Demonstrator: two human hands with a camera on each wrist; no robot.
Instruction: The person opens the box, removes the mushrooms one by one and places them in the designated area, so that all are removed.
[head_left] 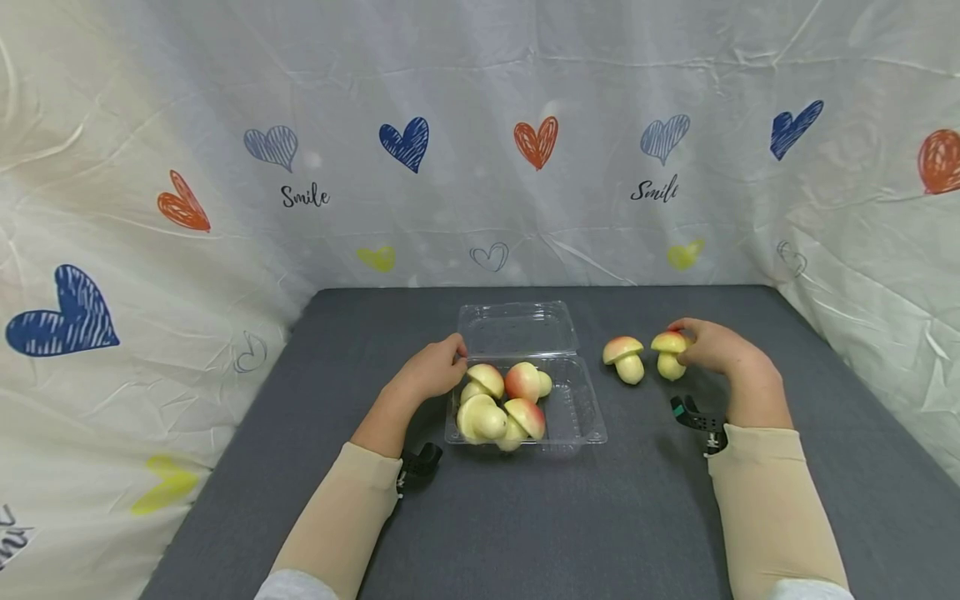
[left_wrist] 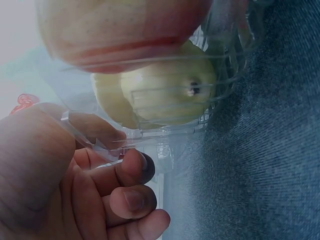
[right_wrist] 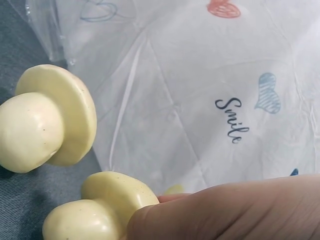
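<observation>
A clear plastic clamshell box [head_left: 573, 400] lies with its lid [head_left: 517, 329] folded back. Several toy mushrooms [head_left: 525, 417], cream with red-blushed caps, fill its left side. My left hand [head_left: 435, 368] pinches the box's left rim near the hinge; in the left wrist view its thumb shows through the plastic. To the right of the box, two more mushrooms stand side by side on the table. The nearer one to the box [head_left: 625, 358] is untouched. My right hand [head_left: 720, 346] grips the other mushroom [head_left: 670, 354] by its cap, thumb in front.
A dark grey cloth covers the table [head_left: 570, 525]. Behind and beside it hangs a white curtain [head_left: 465, 200] printed with hearts and words. Each wrist wears a black camera strap [head_left: 701, 421].
</observation>
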